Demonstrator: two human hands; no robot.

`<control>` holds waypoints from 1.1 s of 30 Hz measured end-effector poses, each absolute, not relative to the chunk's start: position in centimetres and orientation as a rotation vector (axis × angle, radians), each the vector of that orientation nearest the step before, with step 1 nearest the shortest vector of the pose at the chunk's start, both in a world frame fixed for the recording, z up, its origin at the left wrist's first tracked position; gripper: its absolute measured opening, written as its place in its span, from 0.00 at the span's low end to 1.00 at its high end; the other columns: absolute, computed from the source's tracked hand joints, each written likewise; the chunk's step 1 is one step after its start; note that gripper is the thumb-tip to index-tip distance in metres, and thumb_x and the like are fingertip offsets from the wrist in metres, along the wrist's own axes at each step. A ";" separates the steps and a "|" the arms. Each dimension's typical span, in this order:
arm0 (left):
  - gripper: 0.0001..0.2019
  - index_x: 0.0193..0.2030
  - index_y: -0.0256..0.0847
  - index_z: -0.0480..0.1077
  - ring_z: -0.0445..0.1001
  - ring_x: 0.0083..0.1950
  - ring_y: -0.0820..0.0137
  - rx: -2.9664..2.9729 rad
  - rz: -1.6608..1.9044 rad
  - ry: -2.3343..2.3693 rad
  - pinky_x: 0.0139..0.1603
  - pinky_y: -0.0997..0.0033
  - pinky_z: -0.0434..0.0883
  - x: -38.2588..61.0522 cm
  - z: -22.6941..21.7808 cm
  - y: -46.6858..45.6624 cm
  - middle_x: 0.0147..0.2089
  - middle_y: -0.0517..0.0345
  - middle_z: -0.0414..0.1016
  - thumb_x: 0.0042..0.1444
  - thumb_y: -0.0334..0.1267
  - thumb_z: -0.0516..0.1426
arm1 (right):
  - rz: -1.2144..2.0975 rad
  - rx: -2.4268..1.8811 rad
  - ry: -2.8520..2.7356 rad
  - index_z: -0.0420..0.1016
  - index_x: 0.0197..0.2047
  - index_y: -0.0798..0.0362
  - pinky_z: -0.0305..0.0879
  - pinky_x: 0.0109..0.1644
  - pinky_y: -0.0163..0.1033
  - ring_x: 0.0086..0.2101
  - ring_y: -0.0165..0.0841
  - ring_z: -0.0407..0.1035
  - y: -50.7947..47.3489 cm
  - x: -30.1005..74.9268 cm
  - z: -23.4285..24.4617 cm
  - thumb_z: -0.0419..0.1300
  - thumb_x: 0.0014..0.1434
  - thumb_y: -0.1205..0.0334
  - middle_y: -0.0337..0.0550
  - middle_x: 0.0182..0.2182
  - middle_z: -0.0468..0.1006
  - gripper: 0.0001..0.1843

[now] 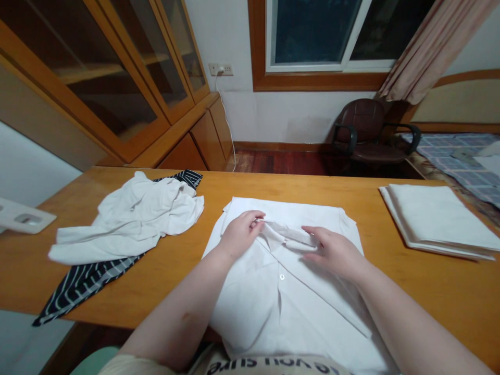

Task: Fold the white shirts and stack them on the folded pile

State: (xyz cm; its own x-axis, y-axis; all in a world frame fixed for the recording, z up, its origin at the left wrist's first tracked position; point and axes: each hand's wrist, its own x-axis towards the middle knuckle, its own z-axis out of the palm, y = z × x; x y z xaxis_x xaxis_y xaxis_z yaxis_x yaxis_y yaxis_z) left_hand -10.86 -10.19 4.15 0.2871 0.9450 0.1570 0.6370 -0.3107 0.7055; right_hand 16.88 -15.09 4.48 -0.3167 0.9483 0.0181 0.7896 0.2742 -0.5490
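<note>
Evidently, the work is being done at the collar [292,235] of a white shirt [250,297], which is laid with its buttoned front upward on the worktop [304,187], directly before the person. By the left hand [241,234], one end of the collar is pinched between thumb and forefinger, so the fingers there are narrow. At the right hand [338,252], the thumb and forefinger are moderately parted beside the other end of the collar; whether the cloth is really touched by their tips cannot be told with certainty, because the white layers are hardly distinguished from each other.

For this step to be done well, it is advised that both collar ends be taken lightly and drawn apart with equal force, so that the band is not twisted. The top button [282,277] may be used as a mark for the middle. The pressure should be kept small, since thin cotton, as it seems to be, is easily creased. Care should also be given to the slanting edge of cloth at the right, which could be dragged by the wrist.

To the left, a crumpled white garment [136,224] is spread over a dark striped cloth [101,278]; to the right, a folded white stack [441,213] is placed, well apart from the shirt.
</note>
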 end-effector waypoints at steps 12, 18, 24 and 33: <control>0.22 0.58 0.47 0.62 0.54 0.67 0.59 2.547 0.880 1.192 0.68 0.47 0.51 -10.5 4.4 -10.8 0.66 0.51 0.55 0.56 0.34 0.55 | 0.538 -1.401 -1.792 0.75 0.42 0.47 0.65 0.52 0.45 0.51 0.38 0.68 -14.4 17.0 2.7 0.52 0.57 0.64 0.45 0.51 0.75 0.12; 0.13 0.50 0.44 0.69 0.72 0.49 0.64 2.570 0.940 1.313 0.55 0.59 0.66 -11.3 4.3 -10.5 0.45 0.53 0.75 0.58 0.37 0.54 | 0.616 -1.409 -2.045 0.75 0.43 0.49 0.67 0.36 0.36 0.35 0.33 0.72 -14.9 17.5 3.9 0.52 0.61 0.59 0.46 0.42 0.78 0.12; 0.11 0.41 0.43 0.73 0.74 0.36 0.68 2.606 0.617 1.060 0.42 0.67 0.67 -12.1 5.4 -10.5 0.32 0.58 0.76 0.58 0.44 0.54 | 0.730 -1.241 -2.395 0.77 0.39 0.52 0.61 0.31 0.35 0.23 0.28 0.65 -14.8 18.4 4.9 0.56 0.60 0.53 0.41 0.25 0.76 0.13; 0.25 0.60 0.49 0.64 0.65 0.59 0.62 2.648 0.367 0.850 0.60 0.57 0.59 -10.4 4.1 -10.4 0.61 0.55 0.67 0.54 0.36 0.58 | 0.453 -1.183 -2.529 0.71 0.52 0.51 0.63 0.49 0.46 0.45 0.40 0.69 -14.6 17.0 4.3 0.61 0.55 0.59 0.50 0.44 0.76 0.20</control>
